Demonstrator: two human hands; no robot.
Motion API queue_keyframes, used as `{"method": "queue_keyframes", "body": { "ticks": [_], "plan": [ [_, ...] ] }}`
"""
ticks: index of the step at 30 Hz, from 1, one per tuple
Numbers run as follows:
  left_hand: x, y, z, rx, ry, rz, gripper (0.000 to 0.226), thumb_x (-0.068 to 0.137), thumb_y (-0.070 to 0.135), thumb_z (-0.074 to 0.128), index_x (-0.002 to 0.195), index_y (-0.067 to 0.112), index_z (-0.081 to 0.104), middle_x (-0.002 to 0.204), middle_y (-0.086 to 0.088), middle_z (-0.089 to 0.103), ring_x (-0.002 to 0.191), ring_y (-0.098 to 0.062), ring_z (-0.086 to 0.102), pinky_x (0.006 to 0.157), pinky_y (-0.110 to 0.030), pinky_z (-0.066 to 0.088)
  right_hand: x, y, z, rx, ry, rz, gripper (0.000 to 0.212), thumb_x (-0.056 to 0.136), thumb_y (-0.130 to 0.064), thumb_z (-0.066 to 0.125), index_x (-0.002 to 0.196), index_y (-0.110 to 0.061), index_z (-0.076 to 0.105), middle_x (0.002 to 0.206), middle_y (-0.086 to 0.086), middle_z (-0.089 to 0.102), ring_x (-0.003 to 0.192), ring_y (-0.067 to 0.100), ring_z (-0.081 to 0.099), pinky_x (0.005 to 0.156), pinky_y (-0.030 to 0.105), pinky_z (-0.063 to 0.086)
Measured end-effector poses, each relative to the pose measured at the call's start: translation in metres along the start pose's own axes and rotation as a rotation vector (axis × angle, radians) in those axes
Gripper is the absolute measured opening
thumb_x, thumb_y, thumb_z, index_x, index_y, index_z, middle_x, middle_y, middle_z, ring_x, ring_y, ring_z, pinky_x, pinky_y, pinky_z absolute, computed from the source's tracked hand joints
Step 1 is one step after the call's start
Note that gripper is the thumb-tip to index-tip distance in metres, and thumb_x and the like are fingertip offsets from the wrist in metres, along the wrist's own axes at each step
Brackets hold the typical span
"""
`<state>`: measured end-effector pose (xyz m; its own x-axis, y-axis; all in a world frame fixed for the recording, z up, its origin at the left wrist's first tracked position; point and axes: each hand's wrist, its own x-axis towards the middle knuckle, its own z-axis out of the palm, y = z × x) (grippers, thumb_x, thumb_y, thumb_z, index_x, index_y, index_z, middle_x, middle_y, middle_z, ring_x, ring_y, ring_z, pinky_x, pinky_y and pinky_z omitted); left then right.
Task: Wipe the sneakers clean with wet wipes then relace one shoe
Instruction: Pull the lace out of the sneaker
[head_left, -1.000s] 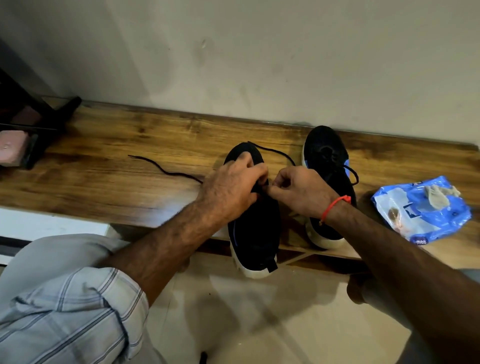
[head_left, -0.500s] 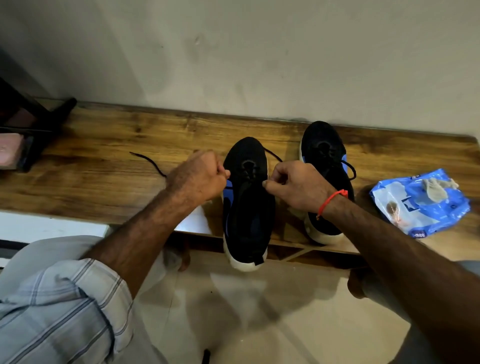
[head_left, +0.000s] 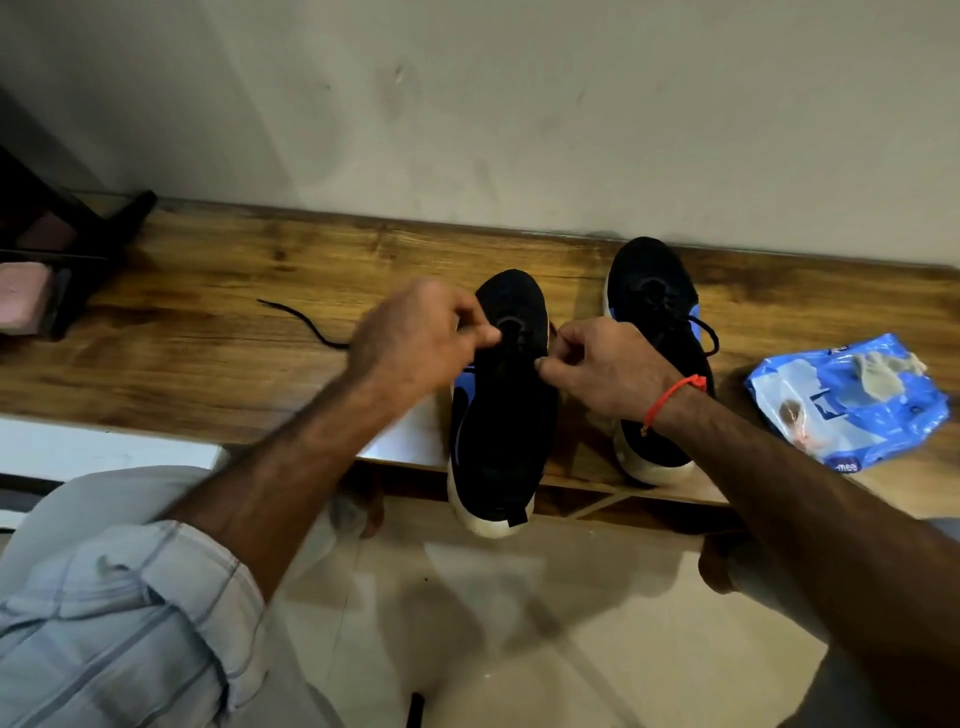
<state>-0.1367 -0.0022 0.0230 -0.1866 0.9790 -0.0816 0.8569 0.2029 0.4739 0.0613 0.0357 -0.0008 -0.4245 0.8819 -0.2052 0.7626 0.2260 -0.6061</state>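
Head view: black sneaker (head_left: 501, 415) on wooden counter (head_left: 208, 343), long axis front to back, toe to wall, heel overhanging front edge. Left hand (head_left: 415, 338) pinching black lace (head_left: 306, 322) at upper left eyelets; right hand (head_left: 602, 369) pinching at right side, held thing too small to tell. Lace tail trailing left over bare counter: open room there. Second sneaker (head_left: 654, 332) just right, crowding right hand. Wet-wipes pack (head_left: 847, 405) further right.

Dim, warm indoor light. Left hand (head_left: 415, 338) motion-blurred. Soft arm shadows on floor (head_left: 519, 623) at 6 o'clock. Wide-angle bending at edges; worktop (head_left: 208, 312) faintly glossy.
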Motion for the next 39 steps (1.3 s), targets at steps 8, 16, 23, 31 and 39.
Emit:
{"method": "queue_keyframes", "body": {
  "ticks": [8,16,23,31,39],
  "plan": [
    [-0.002,-0.006,0.001,0.153,-0.072,0.142,0.044,0.091,0.059,0.063,0.132,0.047,0.059,0.157,0.014,0.038,0.143,-0.023,0.029,0.108,-0.060,0.022,-0.001,-0.001,0.003,0.039,0.031,-0.072,0.021,0.090,-0.027,0.066,0.074,-0.016,0.060,0.071,-0.006,0.060,0.068,0.008,0.056,0.058,0.018,0.042],
    [-0.001,0.009,0.005,0.334,-0.106,0.212,0.022,0.084,0.060,0.067,0.082,0.041,0.056,0.126,0.024,0.058,0.130,-0.013,0.041,0.106,-0.053,0.022,-0.001,0.003,0.003,0.003,0.040,-0.080,0.020,0.091,-0.029,0.065,0.076,-0.016,0.061,0.072,-0.008,0.059,0.069,0.007,0.055,0.060,0.020,0.045],
    [0.019,-0.037,-0.030,0.310,0.099,-0.233,0.021,0.094,0.048,0.065,0.105,0.031,0.060,0.126,-0.002,0.062,0.131,-0.032,0.045,0.111,-0.066,0.022,0.000,0.002,0.005,0.039,0.048,-0.073,0.024,0.088,-0.026,0.066,0.068,-0.017,0.056,0.068,-0.005,0.059,0.066,0.010,0.055,0.057,0.021,0.044],
    [0.006,0.002,0.016,0.476,-0.133,0.326,0.026,0.092,0.049,0.064,0.118,0.047,0.064,0.157,0.018,0.037,0.150,-0.022,0.017,0.114,-0.064,0.015,0.001,0.003,0.004,-0.002,0.034,-0.087,0.024,0.089,-0.028,0.065,0.069,-0.020,0.054,0.068,-0.005,0.057,0.064,0.010,0.053,0.058,0.025,0.044],
    [0.022,-0.022,-0.011,0.443,0.061,-0.050,0.028,0.089,0.060,0.062,0.096,0.034,0.069,0.114,0.002,0.067,0.123,-0.026,0.049,0.108,-0.061,0.025,0.002,0.002,0.005,0.008,0.007,-0.080,0.021,0.089,-0.030,0.064,0.073,-0.018,0.056,0.075,0.000,0.063,0.071,0.014,0.059,0.064,0.035,0.055]
  ]
}}
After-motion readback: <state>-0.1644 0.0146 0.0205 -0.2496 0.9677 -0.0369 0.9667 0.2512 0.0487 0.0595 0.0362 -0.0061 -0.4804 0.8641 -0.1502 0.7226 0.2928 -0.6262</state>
